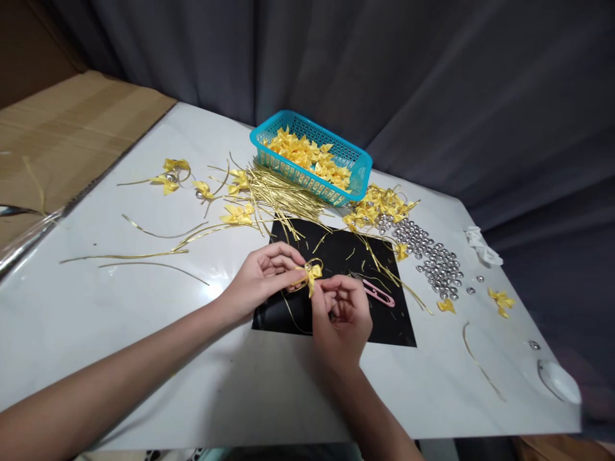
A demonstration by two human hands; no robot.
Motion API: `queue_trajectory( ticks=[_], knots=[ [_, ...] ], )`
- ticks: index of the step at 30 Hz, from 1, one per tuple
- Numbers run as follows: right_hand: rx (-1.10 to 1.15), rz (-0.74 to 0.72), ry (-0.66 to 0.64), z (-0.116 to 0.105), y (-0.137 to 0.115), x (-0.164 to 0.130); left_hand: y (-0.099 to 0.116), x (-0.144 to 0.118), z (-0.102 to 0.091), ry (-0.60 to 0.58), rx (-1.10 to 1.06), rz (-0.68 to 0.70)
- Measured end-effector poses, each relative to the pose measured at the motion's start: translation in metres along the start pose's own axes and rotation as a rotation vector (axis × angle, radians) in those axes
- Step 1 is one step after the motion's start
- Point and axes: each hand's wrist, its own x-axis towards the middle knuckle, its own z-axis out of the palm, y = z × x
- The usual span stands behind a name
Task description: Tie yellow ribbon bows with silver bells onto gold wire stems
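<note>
My left hand pinches a small yellow ribbon bow with a looped gold cord around it. From the right, the thumb and fingertips of my right hand close on the bow's lower tail. Both hands are above a black mat strewn with short cord clippings. Just beyond my right hand lies a pair of pink thread snips. A thin end of cord hangs down from the bow over the mat.
Behind the mat, a blue basket holds many yellow bows. A bundle of gold cords lies before it. Silver beads and more bows are spread to the right. A white computer mouse sits near the right edge.
</note>
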Motion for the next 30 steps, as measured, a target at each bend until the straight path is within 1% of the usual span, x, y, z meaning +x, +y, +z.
queue_trajectory(
  ticks=[6, 10, 16, 24, 27, 30],
  knots=[
    [-0.044, 0.004, -0.078, -0.0018, -0.0005, 0.0032, -0.0016, 0.0008, -0.0019, 0.016, -0.038, -0.004],
    [-0.116, -0.049, -0.066, -0.0035, 0.0017, 0.0035, -0.0018, 0.0014, -0.0025, 0.013, -0.025, 0.005],
    [-0.186, -0.062, -0.038, -0.0033, 0.0036, 0.0028, -0.0021, 0.0026, -0.0015, 0.027, 0.000, -0.007],
    [-0.198, 0.037, -0.055, -0.0043, -0.0004, 0.0016, -0.0011, 0.0043, -0.0014, 0.069, 0.007, 0.007],
    [-0.208, 0.014, -0.061, -0.0043, 0.0009, 0.0014, -0.0018, 0.0040, -0.0021, 0.066, -0.010, -0.005],
    [-0.224, -0.043, -0.052, -0.0048, 0.0028, 0.0016, -0.0032, 0.0032, -0.0026, 0.060, -0.019, -0.014]
  ],
)
